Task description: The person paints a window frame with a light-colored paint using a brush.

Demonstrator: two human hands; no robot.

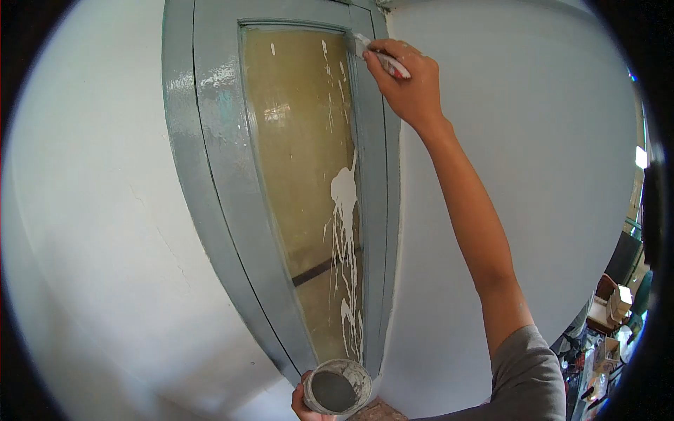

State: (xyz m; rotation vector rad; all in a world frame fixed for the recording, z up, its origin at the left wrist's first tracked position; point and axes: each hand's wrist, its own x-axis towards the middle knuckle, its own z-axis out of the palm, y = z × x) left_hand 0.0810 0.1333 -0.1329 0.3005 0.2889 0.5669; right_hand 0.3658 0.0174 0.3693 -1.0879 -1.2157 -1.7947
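My right hand is closed around the handle of a paintbrush, raised to the upper right of the door. The bristles touch the grey frame beside the glass pane's top right corner. Low in the view, my left hand grips a round paint pot by its side. Grey paint shows inside, and its inner wall is smeared. The glass pane is yellowish, with white paint splashes running down its right side.
White walls stand on the left and right of the door frame. Wet-looking grey paint shines on the left stile. Far right, cardboard boxes and clutter lie in the background.
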